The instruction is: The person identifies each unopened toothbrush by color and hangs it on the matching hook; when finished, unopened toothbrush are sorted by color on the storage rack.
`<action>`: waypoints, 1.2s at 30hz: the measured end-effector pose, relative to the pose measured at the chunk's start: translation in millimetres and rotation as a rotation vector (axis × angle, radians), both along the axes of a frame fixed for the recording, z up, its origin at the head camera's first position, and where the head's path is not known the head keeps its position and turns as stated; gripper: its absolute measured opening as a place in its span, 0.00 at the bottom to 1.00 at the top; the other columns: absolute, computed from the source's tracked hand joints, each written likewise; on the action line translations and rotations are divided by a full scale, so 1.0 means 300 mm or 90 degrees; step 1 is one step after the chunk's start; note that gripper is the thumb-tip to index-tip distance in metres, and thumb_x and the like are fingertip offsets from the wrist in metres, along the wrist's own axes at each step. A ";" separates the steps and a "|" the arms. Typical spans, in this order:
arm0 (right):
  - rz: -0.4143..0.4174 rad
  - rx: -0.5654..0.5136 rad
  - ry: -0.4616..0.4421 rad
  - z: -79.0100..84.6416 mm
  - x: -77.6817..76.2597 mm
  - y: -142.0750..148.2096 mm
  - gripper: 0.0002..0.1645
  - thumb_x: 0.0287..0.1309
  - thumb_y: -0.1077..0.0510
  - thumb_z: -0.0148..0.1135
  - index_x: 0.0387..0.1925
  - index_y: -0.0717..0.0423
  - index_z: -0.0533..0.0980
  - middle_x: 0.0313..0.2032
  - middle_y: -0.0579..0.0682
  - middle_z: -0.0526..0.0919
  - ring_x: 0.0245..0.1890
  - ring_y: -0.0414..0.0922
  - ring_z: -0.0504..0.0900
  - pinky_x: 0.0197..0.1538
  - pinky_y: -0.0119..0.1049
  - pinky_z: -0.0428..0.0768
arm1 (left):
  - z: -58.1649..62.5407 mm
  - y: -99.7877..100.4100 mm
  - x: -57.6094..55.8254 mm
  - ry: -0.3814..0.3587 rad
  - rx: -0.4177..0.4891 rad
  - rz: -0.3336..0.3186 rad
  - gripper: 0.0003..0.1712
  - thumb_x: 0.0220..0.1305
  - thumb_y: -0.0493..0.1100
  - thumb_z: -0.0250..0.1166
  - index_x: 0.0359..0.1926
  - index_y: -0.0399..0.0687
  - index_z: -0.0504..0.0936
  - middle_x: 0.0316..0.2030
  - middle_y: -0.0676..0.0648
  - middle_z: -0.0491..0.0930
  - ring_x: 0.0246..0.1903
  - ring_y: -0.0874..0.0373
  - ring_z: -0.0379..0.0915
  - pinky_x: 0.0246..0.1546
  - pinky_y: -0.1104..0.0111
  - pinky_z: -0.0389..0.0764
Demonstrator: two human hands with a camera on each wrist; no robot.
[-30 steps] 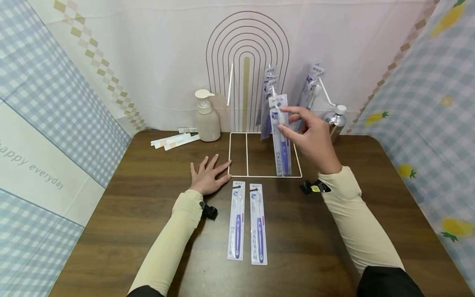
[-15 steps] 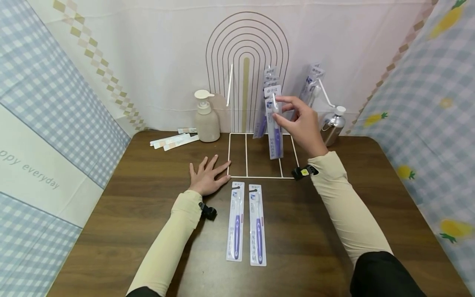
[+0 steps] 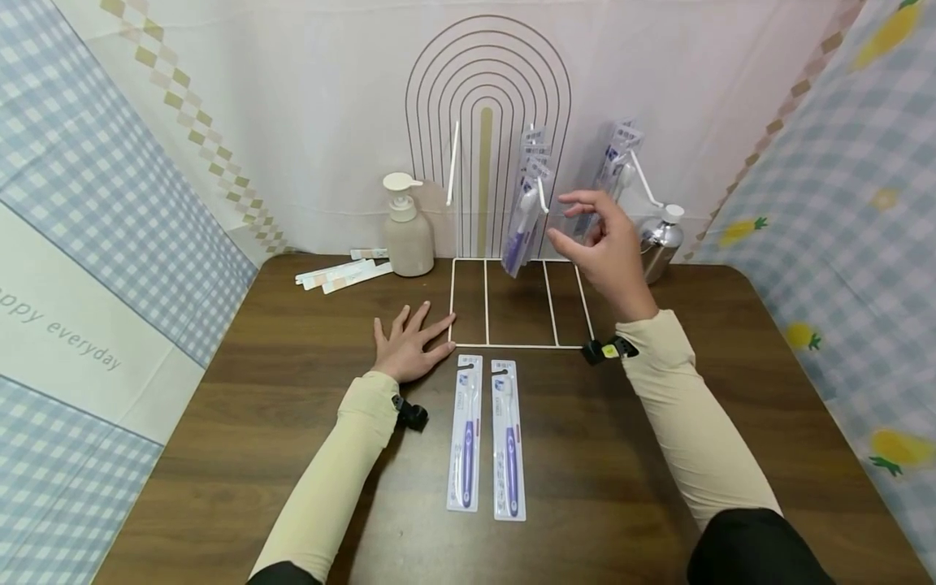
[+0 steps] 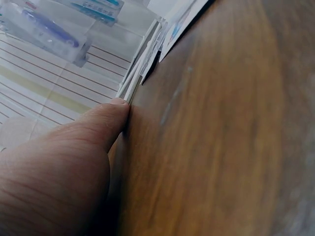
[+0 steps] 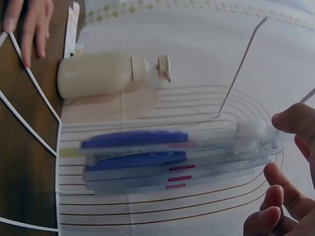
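Observation:
Several packaged toothbrushes (image 3: 521,219) hang in a row on the middle white hook (image 3: 542,195). Just right of them is my right hand (image 3: 605,252), thumb and index finger apart with nothing between them. In the right wrist view those fingertips frame the top end of the toothbrush packs (image 5: 182,157). My left hand (image 3: 411,345) lies spread on the table, its fingertips at the left side of the white wire rack base (image 3: 468,347). Two more packaged toothbrushes, a left one (image 3: 465,435) and a right one (image 3: 509,439), lie side by side in front of the rack.
A left hook (image 3: 452,166) sticks out bare. More packs (image 3: 613,162) hang on the right hook (image 3: 645,179), partly behind my right hand. A beige pump bottle (image 3: 409,236), several paper sachets (image 3: 344,278) and a silver bottle (image 3: 661,240) stand or lie at the back of the table.
My right hand has brought a packaged toothbrush back onto the middle hook, let it go and drawn off slightly right. That pack now hangs tilted with the others. My left hand has stayed put.

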State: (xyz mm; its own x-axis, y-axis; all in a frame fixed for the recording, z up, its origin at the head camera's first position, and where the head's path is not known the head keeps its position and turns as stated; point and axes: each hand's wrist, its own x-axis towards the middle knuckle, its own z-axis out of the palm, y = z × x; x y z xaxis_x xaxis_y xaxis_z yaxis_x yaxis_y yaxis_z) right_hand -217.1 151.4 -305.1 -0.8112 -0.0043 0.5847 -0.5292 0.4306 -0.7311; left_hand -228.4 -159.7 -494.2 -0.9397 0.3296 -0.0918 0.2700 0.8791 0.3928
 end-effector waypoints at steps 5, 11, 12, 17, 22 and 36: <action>0.005 0.011 -0.045 -0.107 0.044 0.045 0.25 0.58 0.67 0.77 0.58 0.59 0.82 0.45 0.59 0.84 0.19 0.37 0.66 0.22 0.26 0.65 | -0.010 -0.002 -0.008 -0.002 0.001 -0.001 0.37 0.77 0.73 0.50 0.82 0.82 0.57 0.85 0.51 0.42 0.83 0.40 0.31 0.71 0.30 0.21; 0.024 0.063 -0.107 -0.275 0.124 0.069 0.26 0.58 0.58 0.81 0.58 0.49 0.84 0.44 0.52 0.85 0.19 0.40 0.69 0.22 0.30 0.68 | -0.007 -0.002 -0.014 -0.002 0.002 -0.004 0.37 0.76 0.74 0.50 0.82 0.83 0.57 0.85 0.51 0.41 0.83 0.41 0.30 0.71 0.31 0.19; 0.027 0.073 -0.122 -0.300 0.140 0.067 0.26 0.58 0.58 0.81 0.58 0.49 0.84 0.44 0.52 0.85 0.19 0.41 0.69 0.22 0.31 0.69 | -0.007 -0.003 -0.013 -0.003 0.001 -0.004 0.37 0.76 0.74 0.50 0.82 0.84 0.56 0.85 0.52 0.41 0.83 0.41 0.30 0.71 0.31 0.19; 0.061 0.120 -0.198 -0.423 0.204 0.036 0.26 0.58 0.56 0.81 0.58 0.50 0.84 0.45 0.53 0.85 0.20 0.46 0.72 0.23 0.34 0.72 | -0.008 -0.002 -0.011 -0.008 -0.002 -0.003 0.37 0.76 0.74 0.50 0.82 0.84 0.56 0.85 0.52 0.40 0.83 0.41 0.30 0.71 0.31 0.19; 0.103 0.191 -0.238 -0.523 0.239 -0.008 0.26 0.58 0.54 0.80 0.57 0.56 0.84 0.46 0.58 0.85 0.33 0.49 0.80 0.38 0.41 0.79 | -0.020 -0.001 -0.014 -0.008 -0.001 -0.002 0.37 0.76 0.74 0.50 0.82 0.84 0.56 0.85 0.52 0.40 0.83 0.41 0.30 0.71 0.31 0.18; 0.092 0.306 -0.364 -0.595 0.272 -0.067 0.33 0.58 0.40 0.79 0.61 0.48 0.83 0.46 0.50 0.77 0.44 0.47 0.77 0.50 0.49 0.79 | -0.019 -0.003 -0.012 -0.004 0.001 -0.001 0.37 0.76 0.74 0.50 0.82 0.84 0.57 0.85 0.51 0.41 0.83 0.40 0.29 0.71 0.31 0.19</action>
State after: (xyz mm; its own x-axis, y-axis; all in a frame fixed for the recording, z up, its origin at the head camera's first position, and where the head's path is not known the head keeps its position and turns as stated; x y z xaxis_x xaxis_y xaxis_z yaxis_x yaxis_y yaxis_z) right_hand -135.6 131.5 -483.5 -0.9593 -0.2817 -0.0188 -0.2002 0.7257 -0.6582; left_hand -231.9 -160.5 -499.8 -0.9384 0.3316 -0.0974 0.2691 0.8779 0.3961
